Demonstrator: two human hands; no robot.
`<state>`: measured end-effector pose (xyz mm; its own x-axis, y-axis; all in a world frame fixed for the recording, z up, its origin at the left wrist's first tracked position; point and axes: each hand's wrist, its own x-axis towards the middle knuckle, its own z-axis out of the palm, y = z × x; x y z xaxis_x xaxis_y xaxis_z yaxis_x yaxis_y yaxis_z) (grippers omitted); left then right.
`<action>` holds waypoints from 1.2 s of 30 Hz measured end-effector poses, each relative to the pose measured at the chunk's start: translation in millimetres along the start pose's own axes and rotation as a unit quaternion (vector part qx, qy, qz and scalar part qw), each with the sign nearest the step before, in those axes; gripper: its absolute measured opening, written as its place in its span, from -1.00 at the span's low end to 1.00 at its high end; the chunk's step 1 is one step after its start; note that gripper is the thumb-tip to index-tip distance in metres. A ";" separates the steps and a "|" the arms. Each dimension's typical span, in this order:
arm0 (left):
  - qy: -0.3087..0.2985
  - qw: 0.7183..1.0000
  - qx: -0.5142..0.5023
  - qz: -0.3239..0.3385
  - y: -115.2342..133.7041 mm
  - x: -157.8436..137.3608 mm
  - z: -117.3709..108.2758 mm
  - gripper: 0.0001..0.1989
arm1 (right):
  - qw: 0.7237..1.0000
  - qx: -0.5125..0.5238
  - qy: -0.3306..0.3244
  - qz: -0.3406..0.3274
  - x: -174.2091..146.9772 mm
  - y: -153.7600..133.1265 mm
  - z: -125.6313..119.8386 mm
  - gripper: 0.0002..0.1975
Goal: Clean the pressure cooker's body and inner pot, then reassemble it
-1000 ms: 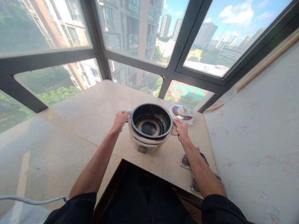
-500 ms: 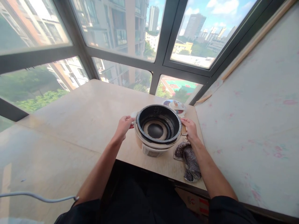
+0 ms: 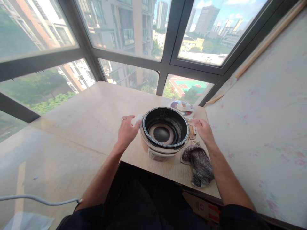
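An electric cooker (image 3: 157, 155) with a pale body stands on the wooden surface in front of me. Its black inner pot (image 3: 176, 127) sits in it, uncovered, with a worn, discoloured bottom. My left hand (image 3: 127, 130) is at the cooker's left side, fingers apart, its thumb close to a white side handle (image 3: 138, 118); whether they touch I cannot tell. To the right of the cooker, my right hand (image 3: 203, 129) is open beside the right handle (image 3: 192, 132), apart from it. Behind the pot at the right lies a lid (image 3: 182, 107) with a white top handle.
A crumpled grey-brown cloth (image 3: 201, 164) lies right of the cooker, near the front edge. Windows border the wooden surface (image 3: 79, 121) at the back, and a flowered wall (image 3: 261, 134) stands at the right. A white cable (image 3: 43, 201) crosses the lower left.
Both hands have loosened from the cooker's side handles. My right hand has moved outward to the right, and my left hand has turned with its fingers spreading. The view has shifted slightly.
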<state>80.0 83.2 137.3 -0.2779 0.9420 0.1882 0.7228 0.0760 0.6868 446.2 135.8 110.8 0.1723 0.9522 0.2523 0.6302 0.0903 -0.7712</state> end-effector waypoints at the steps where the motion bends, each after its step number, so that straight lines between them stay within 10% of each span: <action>1: -0.005 1.000 0.026 0.010 5.5 -0.5 -3.0 -0.61 | 0.999 -0.039 0.009 -0.027 0.3 -4.3 -5.4 -0.54; 7: -0.175 0.981 0.083 -0.005 33.1 5.9 -13.9 -0.65 | 0.986 -0.128 -0.107 -0.007 -5.6 -36.3 -6.1 -0.42; 15: -0.244 0.956 -0.136 -0.086 36.1 8.1 -13.8 -0.80 | 0.969 -0.197 -0.150 -0.016 6.1 -57.8 0.3 -0.69; 24: -0.202 0.896 -0.360 -0.162 28.6 11.9 -2.2 -0.68 | 0.983 0.133 -0.098 0.073 14.9 -50.1 4.0 -0.78; 36: -0.141 0.838 -0.513 -0.122 62.4 26.3 -20.6 -0.80 | 0.951 0.300 -0.034 0.061 32.0 -67.7 -6.5 -0.79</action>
<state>104.7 106.0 199.5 -0.0737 0.9902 -0.1186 -0.2980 0.0917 0.9502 414.0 158.2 174.9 0.1546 0.9809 0.1178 0.0596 0.1097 -0.9922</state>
